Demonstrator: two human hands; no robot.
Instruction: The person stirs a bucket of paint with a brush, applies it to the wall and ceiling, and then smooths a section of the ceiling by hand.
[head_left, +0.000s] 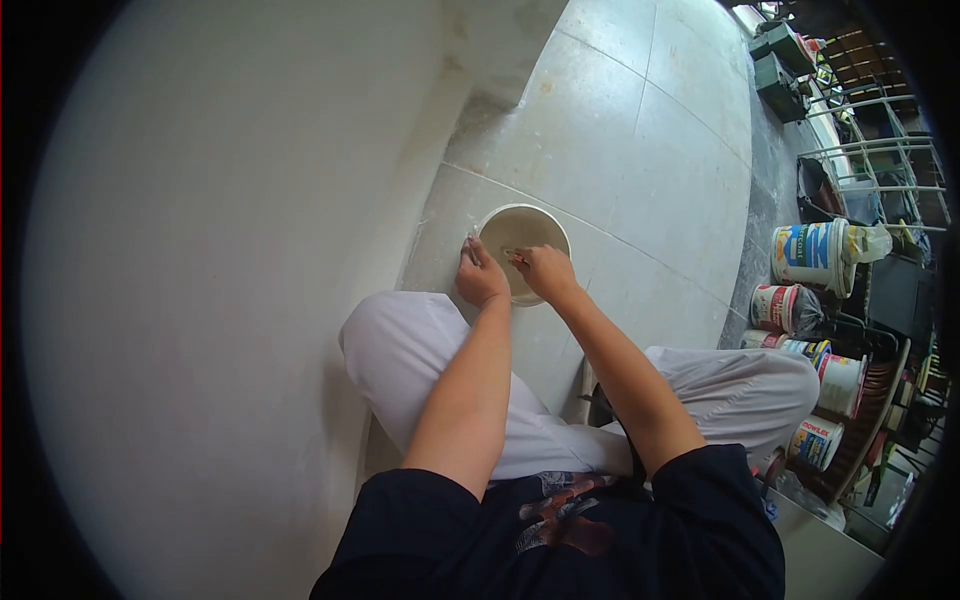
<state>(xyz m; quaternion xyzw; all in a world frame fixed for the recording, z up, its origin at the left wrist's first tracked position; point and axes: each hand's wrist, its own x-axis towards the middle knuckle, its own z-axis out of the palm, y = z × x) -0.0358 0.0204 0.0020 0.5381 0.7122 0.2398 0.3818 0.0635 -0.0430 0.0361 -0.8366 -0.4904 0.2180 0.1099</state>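
A round pale bucket (556, 222) stands on the tiled floor in front of my crossed legs. At its left rim is my left hand (482, 276), fingers closed. A small whitish piece (475, 233) shows at those fingertips; its kind is too small to make out. My right hand (546, 271) reaches over the bucket's right side, closed around a small tool (516, 257) with an orange part and a pale end pointing left. That end is over the bucket's inside. The bucket's inner wall looks beige, and my hands partly hide its contents.
A plain wall (220, 280) rises close on my left, with a projecting corner ahead. Grey floor tiles (650, 220) stretch forward and right. Along the right side stand several paint buckets (808, 255), a white metal rack (870, 150) and dark boxes (780, 88).
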